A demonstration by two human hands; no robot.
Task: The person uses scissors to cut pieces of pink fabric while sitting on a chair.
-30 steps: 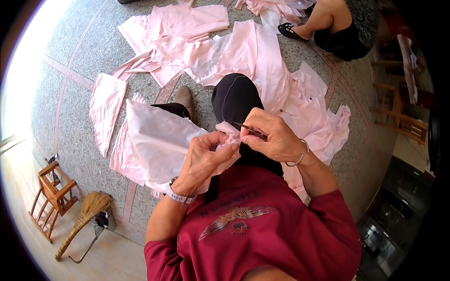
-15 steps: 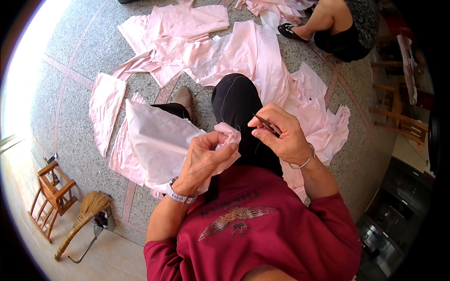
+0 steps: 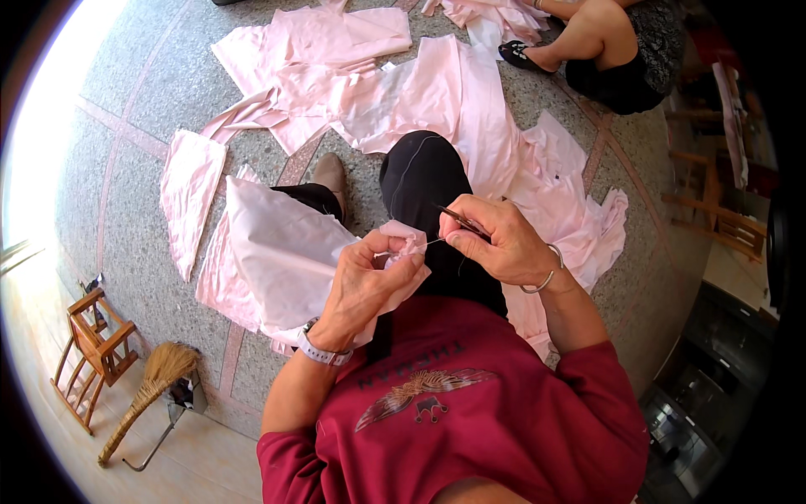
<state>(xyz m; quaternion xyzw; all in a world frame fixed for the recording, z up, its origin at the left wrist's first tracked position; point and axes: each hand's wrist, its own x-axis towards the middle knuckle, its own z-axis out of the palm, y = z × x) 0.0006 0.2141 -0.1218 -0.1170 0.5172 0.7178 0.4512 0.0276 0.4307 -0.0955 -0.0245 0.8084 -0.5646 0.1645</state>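
My left hand (image 3: 374,277) pinches the gathered edge of a pale pink piece of fabric (image 3: 281,252), which drapes over my leg to the left. To its right, my right hand (image 3: 506,244) is closed around small dark thread snips (image 3: 462,221), their tips pointing left. A short light thread (image 3: 433,242) runs taut from the pinched fabric edge to my right fingertips. Another loose thread (image 3: 401,174) curls over my black-clad knee (image 3: 426,172). The snips' blades sit just above the taut thread, apart from the cloth; whether they are parted is too small to tell.
More pink fabric pieces (image 3: 420,92) lie across the speckled floor ahead and to the right. Another person's leg (image 3: 592,38) and black shoe (image 3: 520,57) are at the far right. A small wooden chair (image 3: 101,344) and a straw broom (image 3: 159,378) stand at the left.
My right hand has moved slightly left and down toward the fabric, and a thread is now stretched between the hands. The other person's arm has come into view at the top.
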